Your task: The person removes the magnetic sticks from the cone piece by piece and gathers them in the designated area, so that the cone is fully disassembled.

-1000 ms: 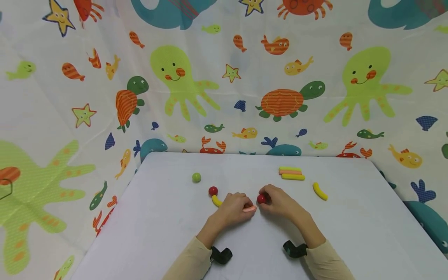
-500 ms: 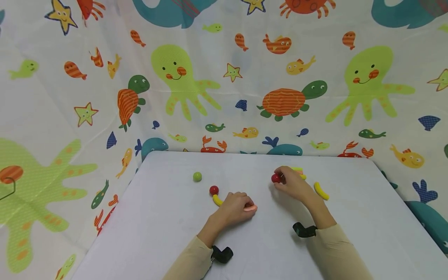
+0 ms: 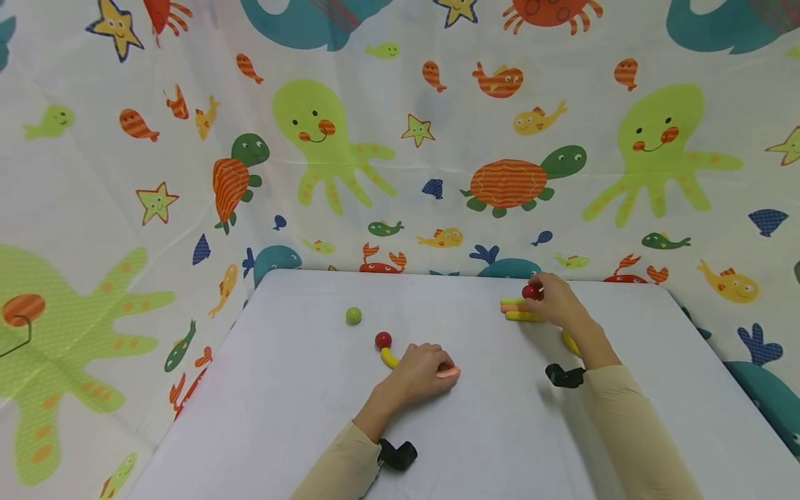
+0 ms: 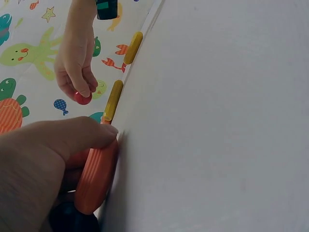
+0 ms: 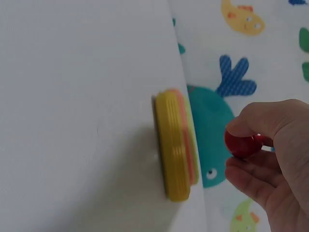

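My left hand (image 3: 420, 375) rests on the white table and grips a ridged orange-pink stick (image 4: 98, 176), which looks like modelling clay; its thumb lies along the top. Only one end of this stick shows in the head view. Raised at the back right, my right hand (image 3: 560, 303) pinches a small red ball (image 5: 241, 143) between thumb and fingers. Close below the ball is a row of yellow, orange and green sticks (image 3: 520, 316), partly covered by the fingers. In the right wrist view these ridged sticks (image 5: 173, 150) lie side by side, apart from the hand.
A curved yellow stick (image 3: 571, 343) lies beneath my right wrist, partly hidden. Left of centre are another red ball (image 3: 383, 340), a curved yellow stick (image 3: 389, 357) beside my left hand, and a green ball (image 3: 353, 316). A sea-animal curtain (image 3: 350, 236) hangs behind the table.
My right hand has carried the red ball from beside the left hand, away and to the right, over to the row of sticks. My left hand has stayed in place.
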`<control>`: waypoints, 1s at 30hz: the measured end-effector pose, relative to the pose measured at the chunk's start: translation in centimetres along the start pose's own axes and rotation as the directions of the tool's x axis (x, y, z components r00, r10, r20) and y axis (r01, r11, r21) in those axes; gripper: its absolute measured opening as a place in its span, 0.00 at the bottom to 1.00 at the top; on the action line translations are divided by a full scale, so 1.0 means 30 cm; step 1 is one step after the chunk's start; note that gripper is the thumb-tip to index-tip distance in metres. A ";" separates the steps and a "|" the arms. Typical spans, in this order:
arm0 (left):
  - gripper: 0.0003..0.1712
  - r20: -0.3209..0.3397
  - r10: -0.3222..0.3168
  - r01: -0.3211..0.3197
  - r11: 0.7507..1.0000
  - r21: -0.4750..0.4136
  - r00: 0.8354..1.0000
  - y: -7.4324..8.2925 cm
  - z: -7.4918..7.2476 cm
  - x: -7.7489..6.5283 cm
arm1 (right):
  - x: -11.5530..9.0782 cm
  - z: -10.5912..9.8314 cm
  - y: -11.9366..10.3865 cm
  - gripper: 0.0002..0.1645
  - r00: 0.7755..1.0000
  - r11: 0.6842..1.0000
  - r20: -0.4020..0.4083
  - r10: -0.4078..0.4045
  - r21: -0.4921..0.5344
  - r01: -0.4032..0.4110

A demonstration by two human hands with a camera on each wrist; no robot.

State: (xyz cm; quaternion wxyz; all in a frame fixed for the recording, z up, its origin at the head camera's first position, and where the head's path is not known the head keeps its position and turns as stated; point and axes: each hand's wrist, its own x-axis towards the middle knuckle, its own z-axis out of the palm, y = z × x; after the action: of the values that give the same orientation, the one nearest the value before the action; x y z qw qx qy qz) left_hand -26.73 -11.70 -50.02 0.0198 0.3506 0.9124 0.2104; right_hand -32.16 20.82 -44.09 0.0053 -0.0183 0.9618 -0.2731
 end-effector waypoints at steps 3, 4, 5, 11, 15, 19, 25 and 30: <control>0.13 -0.001 0.005 -0.005 1.000 -0.002 1.000 0.001 0.001 0.000 | 0.011 -0.012 0.041 0.31 0.999 0.999 0.010 0.035 -0.010 -0.035; 0.13 -0.003 0.007 -0.007 1.000 -0.002 1.000 0.002 0.000 0.000 | 0.014 -0.015 0.055 0.32 0.999 0.999 0.012 0.049 -0.008 -0.049; 0.13 -0.005 0.009 -0.009 1.000 -0.002 1.000 0.003 0.000 0.000 | 0.017 -0.016 0.069 0.32 0.998 0.998 0.013 0.065 -0.006 -0.065; 0.13 -0.004 0.009 -0.009 1.000 0.005 1.000 0.003 -0.001 0.000 | 0.018 -0.011 0.117 0.33 0.986 0.986 0.009 0.165 0.021 -0.165; 0.14 0.007 0.000 0.000 1.000 0.006 1.000 0.004 -0.002 -0.002 | 0.018 -0.002 0.137 0.34 0.976 0.976 0.012 0.217 0.012 -0.217; 0.14 0.007 -0.004 0.004 1.000 0.010 1.000 0.005 -0.005 -0.004 | 0.019 0.003 0.155 0.34 0.969 0.969 0.019 0.247 0.008 -0.247; 0.14 0.006 0.000 0.000 1.000 0.010 1.000 0.006 -0.006 -0.002 | 0.021 0.006 0.182 0.34 0.961 0.962 0.046 0.272 0.021 -0.274; 0.14 0.007 0.001 -0.001 1.000 0.012 1.000 0.003 -0.004 -0.002 | 0.029 0.008 0.193 0.34 0.958 0.959 0.054 0.280 0.022 -0.281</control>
State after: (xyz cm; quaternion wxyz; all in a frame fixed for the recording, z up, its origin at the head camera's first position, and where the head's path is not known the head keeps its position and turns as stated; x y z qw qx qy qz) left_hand -26.67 -11.72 -49.87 0.0208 0.3517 0.9134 0.2038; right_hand -33.20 25.57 -47.34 0.0685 0.1115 0.9500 -0.2834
